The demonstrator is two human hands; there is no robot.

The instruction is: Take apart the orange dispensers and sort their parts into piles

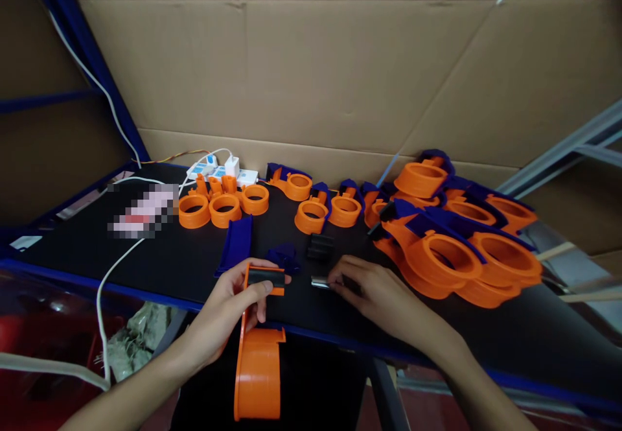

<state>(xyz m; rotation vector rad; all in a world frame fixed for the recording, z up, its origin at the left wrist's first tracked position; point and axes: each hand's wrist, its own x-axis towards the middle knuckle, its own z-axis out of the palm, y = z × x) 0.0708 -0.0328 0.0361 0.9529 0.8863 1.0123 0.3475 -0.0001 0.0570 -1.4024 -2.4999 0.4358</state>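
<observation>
My left hand [228,311] is closed around the neck of an orange plastic part [258,369] with a ring-shaped end that hangs below the table's front edge; a black block [266,279] sits in its top. My right hand [374,291] rests on the black table [165,262], its fingertips pinching a small silvery metal piece [321,282]. Just beyond the hands lie a dark blue flat piece [236,243], a small blue piece [285,257] and a stack of black blocks [319,246].
Several orange ring parts [223,207] stand at the back left, more with blue pieces [321,207] in the middle, and a pile of finished ones [461,236] at the right. A white power strip [223,172] and cables lie by the cardboard wall [311,81].
</observation>
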